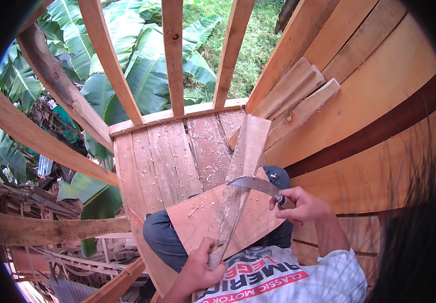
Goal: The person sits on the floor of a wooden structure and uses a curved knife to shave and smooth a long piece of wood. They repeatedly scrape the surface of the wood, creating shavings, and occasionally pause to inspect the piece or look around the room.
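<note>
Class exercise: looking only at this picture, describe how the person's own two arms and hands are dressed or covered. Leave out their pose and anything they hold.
Both hands are bare: the left hand and the right hand wear no gloves, and no rings or watch show. The forearms are uncovered too. On the right arm, a short sleeve of pale cloth with a fine checked pattern ends near the elbow. No sleeve shows on the left arm.

We are at an open-air carpentry site, up on a raised timber structure under construction. Bare wooden slats point(173, 55) form an unfinished wall, and through their gaps we see banana leaves point(147, 65) and grass point(250, 45) below. A plank floor point(177, 156) strewn with pale wood shavings point(213, 146), a finished board wall point(379, 101) and offcuts point(299, 96) leaning against it mark a woodworking place outdoors.
</note>
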The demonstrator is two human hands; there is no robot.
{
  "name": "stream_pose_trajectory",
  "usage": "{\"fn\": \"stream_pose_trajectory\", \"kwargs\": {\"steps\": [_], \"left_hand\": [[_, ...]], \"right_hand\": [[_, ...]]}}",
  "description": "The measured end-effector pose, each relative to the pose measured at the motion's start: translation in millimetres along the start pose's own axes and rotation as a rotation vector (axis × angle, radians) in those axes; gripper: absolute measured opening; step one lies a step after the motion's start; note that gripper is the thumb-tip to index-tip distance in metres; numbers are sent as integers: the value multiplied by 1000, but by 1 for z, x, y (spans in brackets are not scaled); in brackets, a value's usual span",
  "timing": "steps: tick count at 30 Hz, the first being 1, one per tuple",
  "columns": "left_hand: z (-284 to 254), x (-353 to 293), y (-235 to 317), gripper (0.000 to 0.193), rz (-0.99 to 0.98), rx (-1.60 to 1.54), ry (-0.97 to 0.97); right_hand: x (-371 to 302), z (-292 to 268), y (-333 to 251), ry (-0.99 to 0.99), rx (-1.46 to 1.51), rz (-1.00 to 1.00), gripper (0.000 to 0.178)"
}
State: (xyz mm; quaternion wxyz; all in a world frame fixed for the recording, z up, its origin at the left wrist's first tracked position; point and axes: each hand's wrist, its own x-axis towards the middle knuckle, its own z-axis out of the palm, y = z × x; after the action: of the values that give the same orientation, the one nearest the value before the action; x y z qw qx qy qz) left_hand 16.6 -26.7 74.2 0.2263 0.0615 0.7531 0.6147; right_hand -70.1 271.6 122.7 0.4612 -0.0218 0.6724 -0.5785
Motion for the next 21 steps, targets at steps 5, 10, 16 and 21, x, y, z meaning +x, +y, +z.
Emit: {"fn": "stream_pose_trajectory", "kwargs": {"steps": [5, 10, 16, 21], "left_hand": [[-1, 1, 1, 42, -39, -54, -23], [-1, 1, 2, 41, 27, -6, -24], [2, 5, -4, 42, 89, -44, -11], [0, -2, -4, 41, -7, -77, -16]], "right_hand": [[3, -30, 1, 210, 45, -105, 23], [2, -7, 2, -91, -145, -149, 22], [0, -6, -4, -67, -183, -156, 21], [0, -14, -6, 156, 28, -79, 19]]}}
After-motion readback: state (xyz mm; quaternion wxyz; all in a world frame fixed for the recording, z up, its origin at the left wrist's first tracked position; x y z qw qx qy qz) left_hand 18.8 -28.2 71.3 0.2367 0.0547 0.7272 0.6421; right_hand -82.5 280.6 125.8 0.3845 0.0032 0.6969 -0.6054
